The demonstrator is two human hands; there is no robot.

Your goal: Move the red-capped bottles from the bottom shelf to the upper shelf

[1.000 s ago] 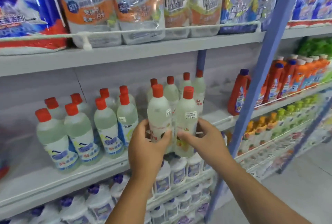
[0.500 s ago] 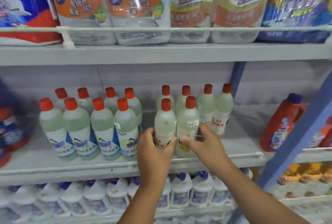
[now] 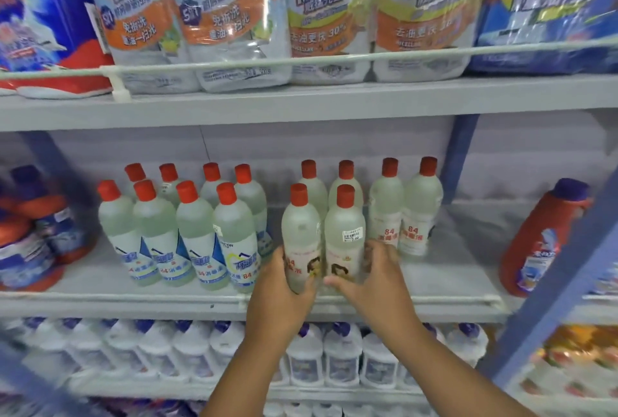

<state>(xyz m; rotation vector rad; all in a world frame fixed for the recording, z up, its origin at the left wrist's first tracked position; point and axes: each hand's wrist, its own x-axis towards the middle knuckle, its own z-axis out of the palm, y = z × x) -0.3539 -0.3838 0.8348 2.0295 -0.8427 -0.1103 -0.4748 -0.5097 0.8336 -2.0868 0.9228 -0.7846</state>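
Note:
Two red-capped clear bottles stand side by side at the front of the middle shelf point(image 3: 418, 308). My left hand point(image 3: 277, 296) is wrapped around the left bottle point(image 3: 299, 232). My right hand point(image 3: 378, 279) grips the right bottle point(image 3: 344, 236), which carries a white price sticker. Behind them stand several more red-capped bottles point(image 3: 404, 209). Another group of red-capped bottles with blue and white labels point(image 3: 194, 232) stands to the left.
Large refill bags point(image 3: 321, 15) fill the shelf above behind a white rail. White bottles with purple caps point(image 3: 341, 356) crowd the shelf below. A red detergent bottle point(image 3: 541, 239) stands at the right, next to a blue upright post point(image 3: 561, 286). Red and blue containers point(image 3: 30, 232) sit far left.
Both hands carried the two bottles up and inward, then lowered them onto the shelf front. The view swung left to face the shelf straight on.

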